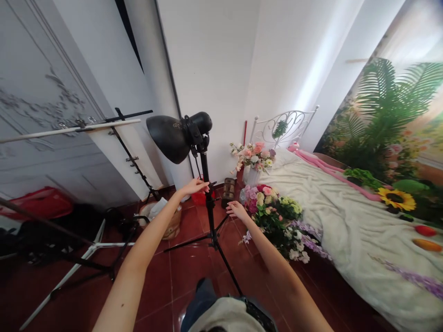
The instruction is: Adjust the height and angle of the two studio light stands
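A black studio lamp [169,138] with a wide bowl-shaped reflector tops a black light stand [209,207], its tripod legs spread on the floor. My left hand [196,186] reaches to the stand's upright from the left, fingers stretched out. Whether its fingertips touch the pole or the knob there, I cannot tell. To the right of the pole, my right hand [236,210] hangs in the air with loosely bent fingers apart, holding nothing. A thin cable drops from the lamp beside the pole.
A bed with a cream blanket [311,198] fills the right side. Bunches of artificial flowers [266,203] stand beside it, near a small brown chest [228,190]. On the left are a basket [172,221], a white-legged stand [90,249] and a red bag [38,203].
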`<state>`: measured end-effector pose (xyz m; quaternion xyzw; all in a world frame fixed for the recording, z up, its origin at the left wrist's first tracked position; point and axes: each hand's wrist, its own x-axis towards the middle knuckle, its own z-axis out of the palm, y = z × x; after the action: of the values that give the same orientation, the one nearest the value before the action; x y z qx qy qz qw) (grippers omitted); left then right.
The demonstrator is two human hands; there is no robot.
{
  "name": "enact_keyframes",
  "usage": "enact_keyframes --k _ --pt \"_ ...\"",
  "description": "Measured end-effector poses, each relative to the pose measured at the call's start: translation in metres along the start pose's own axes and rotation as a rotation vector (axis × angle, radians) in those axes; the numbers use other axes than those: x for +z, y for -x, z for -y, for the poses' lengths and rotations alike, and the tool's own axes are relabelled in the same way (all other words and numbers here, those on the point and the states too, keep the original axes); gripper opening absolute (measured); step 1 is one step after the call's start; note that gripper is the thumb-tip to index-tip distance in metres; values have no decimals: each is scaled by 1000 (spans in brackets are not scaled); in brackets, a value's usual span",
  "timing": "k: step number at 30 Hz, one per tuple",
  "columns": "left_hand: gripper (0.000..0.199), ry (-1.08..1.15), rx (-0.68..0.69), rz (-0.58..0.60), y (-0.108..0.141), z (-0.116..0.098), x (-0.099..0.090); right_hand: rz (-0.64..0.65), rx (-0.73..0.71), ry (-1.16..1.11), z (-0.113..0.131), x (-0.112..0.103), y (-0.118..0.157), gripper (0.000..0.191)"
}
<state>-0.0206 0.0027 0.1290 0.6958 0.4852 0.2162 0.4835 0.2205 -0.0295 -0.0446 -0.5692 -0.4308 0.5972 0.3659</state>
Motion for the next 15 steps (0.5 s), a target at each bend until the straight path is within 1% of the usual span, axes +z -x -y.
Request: enact_keyframes --k 1,3,4,5,6,8,10,11,12,15 --pt "52 -73 10 -98 -2 4 -12 14 18 -3 5 14 -4 19" --pt "50 -215 84 -303 -9 3 -29 35 60 -3 16 37 -13 28" --pt "50 -252 137 -380 -13 -1 -34 41 88 -4 20 46 -17 34" --pt "52 -251 192 -424 -18 -6 -35 43 122 -7 25 54 -21 41" --pt "53 -215 244 -428 -23 -11 -34 42 158 -9 28 60 -25 46" --pt "46 -69 311 -357 -34 -20 -27 22 210 32 33 69 -32 56" --pt "42 90 322 -304 -44 -25 -15 -13 212 107 36 74 -40 63" --pt "43 153 312 -319 -48 -24 -9 -31 196 145 37 76 -44 66" --pt "44 203 301 -362 -52 -23 -4 -49 177 173 38 77 -48 69" --pt "44 286 293 -521 -59 -15 4 -98 91 210 42 81 -62 72"
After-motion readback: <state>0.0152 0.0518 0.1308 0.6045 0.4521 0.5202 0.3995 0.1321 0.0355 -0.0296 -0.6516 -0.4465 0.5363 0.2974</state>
